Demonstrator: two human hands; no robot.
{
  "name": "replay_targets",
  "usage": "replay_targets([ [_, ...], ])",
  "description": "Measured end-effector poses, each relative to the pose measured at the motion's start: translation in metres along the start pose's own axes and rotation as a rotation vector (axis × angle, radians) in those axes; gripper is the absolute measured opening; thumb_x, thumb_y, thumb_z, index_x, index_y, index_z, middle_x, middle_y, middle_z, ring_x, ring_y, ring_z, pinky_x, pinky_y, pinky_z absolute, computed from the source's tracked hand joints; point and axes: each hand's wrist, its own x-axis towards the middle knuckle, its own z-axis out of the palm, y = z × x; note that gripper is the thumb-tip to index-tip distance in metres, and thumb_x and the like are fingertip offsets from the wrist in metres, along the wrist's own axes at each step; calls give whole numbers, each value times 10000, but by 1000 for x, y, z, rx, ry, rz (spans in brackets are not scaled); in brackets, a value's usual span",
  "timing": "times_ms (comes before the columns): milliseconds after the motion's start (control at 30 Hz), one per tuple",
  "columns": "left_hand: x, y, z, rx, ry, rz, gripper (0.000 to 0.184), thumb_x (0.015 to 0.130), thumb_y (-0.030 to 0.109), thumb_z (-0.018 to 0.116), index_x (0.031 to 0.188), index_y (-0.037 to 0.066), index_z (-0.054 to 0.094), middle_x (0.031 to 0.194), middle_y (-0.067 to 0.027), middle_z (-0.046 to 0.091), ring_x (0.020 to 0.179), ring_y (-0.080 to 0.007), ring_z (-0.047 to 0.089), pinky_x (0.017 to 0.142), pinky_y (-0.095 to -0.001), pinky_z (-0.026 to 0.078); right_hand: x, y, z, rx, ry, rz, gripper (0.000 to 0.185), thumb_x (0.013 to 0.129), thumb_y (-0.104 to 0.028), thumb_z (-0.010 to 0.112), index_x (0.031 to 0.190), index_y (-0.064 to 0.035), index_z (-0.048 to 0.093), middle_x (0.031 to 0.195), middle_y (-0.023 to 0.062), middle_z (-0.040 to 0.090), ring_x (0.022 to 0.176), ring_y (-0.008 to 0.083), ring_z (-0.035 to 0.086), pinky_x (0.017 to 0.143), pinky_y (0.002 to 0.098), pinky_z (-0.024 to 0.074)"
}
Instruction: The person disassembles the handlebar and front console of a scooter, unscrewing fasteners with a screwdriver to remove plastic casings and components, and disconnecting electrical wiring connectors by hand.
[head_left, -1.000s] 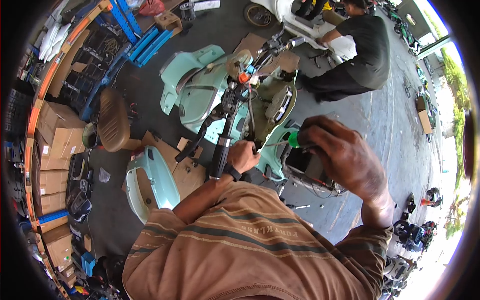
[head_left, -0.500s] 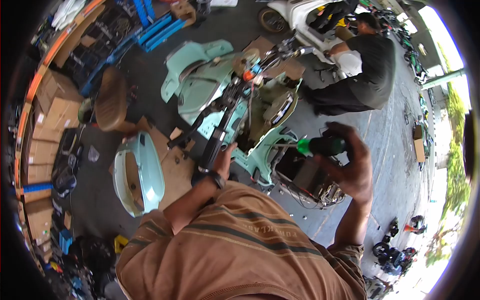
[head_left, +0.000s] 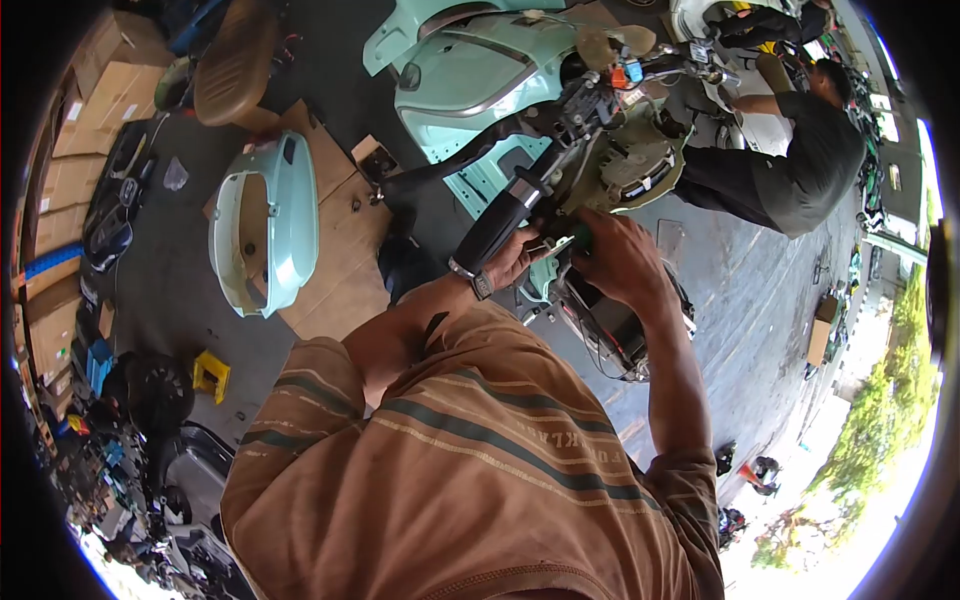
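Observation:
My right hand (head_left: pixel 625 262) is closed around a screwdriver (head_left: pixel 584 236). Only a bit of its dark green handle shows; its tip is hidden. Just left of it, my left hand (head_left: pixel 510 258) grips the edge of a mint-green scooter panel (head_left: pixel 543 272), its fingertips partly hidden. Above my left wrist runs the black handlebar grip (head_left: pixel 498 222) of the partly stripped scooter. An opened headlight housing (head_left: pixel 640 165) with bare wiring sits beyond my hands. Below my right hand is a dark boxy part (head_left: pixel 610 320) with loose cables.
A mint-green cover (head_left: pixel 295 225) lies on flattened cardboard (head_left: pixel 340 240) at left, near a brown seat (head_left: pixel 235 65). Another person (head_left: pixel 815 150) bends over a white scooter at upper right. Stacked boxes (head_left: pixel 100 120) line the left side. A yellow object (head_left: pixel 210 376) lies lower left.
My right hand has moved left and down with the screwdriver, from held out at the right to close beside my left hand. The view has shifted, so the scooter sits higher and further right.

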Motion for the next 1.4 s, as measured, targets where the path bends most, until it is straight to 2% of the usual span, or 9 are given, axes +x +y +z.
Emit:
replay_targets([
  [167,17,-20,-27,-74,-79,-49,88,985,118,590,1056,68,606,1002,-31,650,895,-158,665,840,-333,596,35,-7,21,-246,-192,-42,222,772,-105,665,994,-96,657,835,169,705,846,367,697,736,461,549],
  [400,36,-40,-53,-293,-275,-30,71,976,81,586,1043,78,608,985,-45,641,898,-167,666,857,-301,591,71,-23,18,-517,-527,-82,176,767,-154,719,935,-101,729,868,172,723,904,332,715,780,443,587],
  [633,21,-21,-38,-96,-245,51,334,903,4,647,1204,104,545,1074,-27,589,946,-125,638,854,-335,605,74,-11,32,-473,-438,-44,282,787,-326,761,960,-103,751,925,174,727,932,328,713,806,439,581],
  [800,25,-22,-43,-252,-221,-58,80,950,82,603,1030,78,605,1005,-50,635,943,-183,648,862,-335,571,75,-21,31,-454,-489,54,318,810,-372,772,996,-114,754,974,168,728,960,320,710,814,439,576],
  [933,25,-32,-49,-187,-195,17,128,923,95,615,1047,79,587,1031,-54,628,945,-191,648,869,-344,572,74,-28,25,-412,-476,69,404,764,-424,810,1006,-107,747,1006,126,731,988,301,705,798,431,582],
  [1033,33,-45,-63,-84,-193,122,152,923,86,605,1072,72,575,1052,-69,625,956,-205,654,861,-356,579,75,-24,32,-477,-484,59,392,753,-395,825,1006,-107,742,1013,104,731,994,293,705,797,442,581],
  [1267,47,-53,-88,-81,-152,-80,232,917,75,590,1131,7,534,1110,-133,615,1029,-245,652,916,-389,570,76,-16,39,-484,-545,1,314,748,-251,816,1006,-93,735,971,149,729,947,309,716,749,434,588],
  [1333,44,-49,-79,-77,-118,-173,249,916,72,586,1145,-3,524,1130,-141,612,1040,-252,652,931,-390,566,76,-20,33,-489,-537,1,297,736,-214,810,995,-89,734,963,149,729,942,304,717,741,428,589],
  [1400,18,-21,-32,28,-47,-36,259,911,61,577,1155,-3,518,1149,-152,607,1041,-258,654,931,-384,567,75,-18,33,-494,-533,1,284,724,-178,804,983,-86,732,955,149,729,938,299,718,734,422,590],
])
